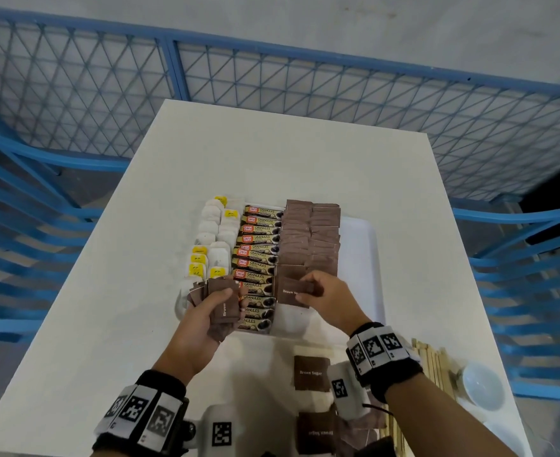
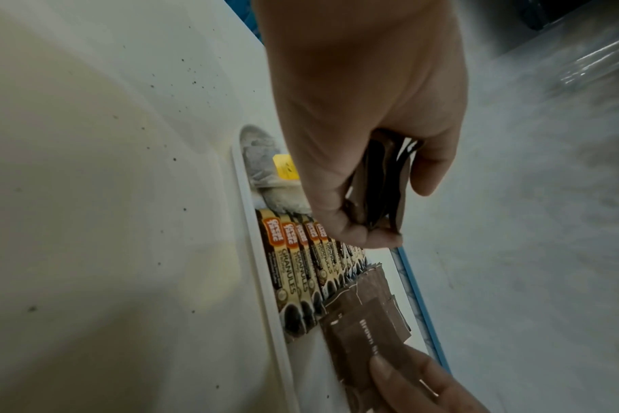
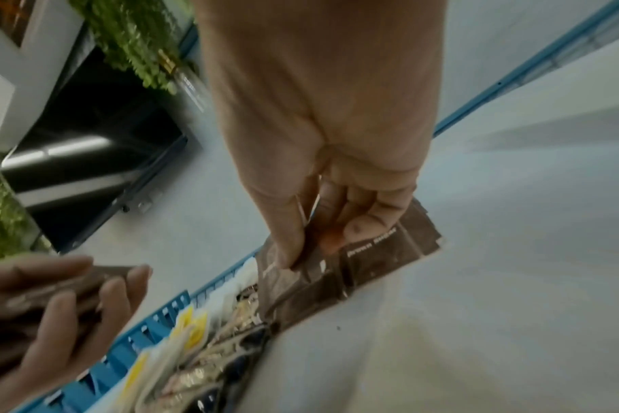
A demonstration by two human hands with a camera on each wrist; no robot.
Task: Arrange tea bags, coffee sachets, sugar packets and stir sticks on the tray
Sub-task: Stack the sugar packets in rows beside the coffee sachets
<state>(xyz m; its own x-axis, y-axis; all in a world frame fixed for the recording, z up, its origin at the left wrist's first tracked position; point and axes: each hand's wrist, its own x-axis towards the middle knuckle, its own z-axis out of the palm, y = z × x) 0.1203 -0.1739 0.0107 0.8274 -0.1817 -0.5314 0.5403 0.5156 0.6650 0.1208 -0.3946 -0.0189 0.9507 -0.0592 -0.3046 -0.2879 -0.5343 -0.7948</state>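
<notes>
A white tray (image 1: 361,232) on the table holds tea bags (image 1: 211,239) with yellow tags at its left, a column of coffee sachets (image 1: 258,249) in the middle and rows of brown sugar packets (image 1: 310,235) to their right. My left hand (image 1: 211,308) grips a fanned bundle of brown sugar packets (image 1: 224,308) over the tray's near left; the wrist view shows the bundle (image 2: 378,184) between thumb and fingers. My right hand (image 1: 321,295) pinches one brown sugar packet (image 1: 291,291) at the near end of the sugar rows, its fingers (image 3: 364,223) pressed on the packet (image 3: 382,251).
Loose brown sugar packets (image 1: 311,372) lie on the table near me, with wooden stir sticks (image 1: 432,361) and a white bowl (image 1: 483,384) at the near right. A blue mesh fence (image 1: 272,84) surrounds the table. The tray's right part shows bare white.
</notes>
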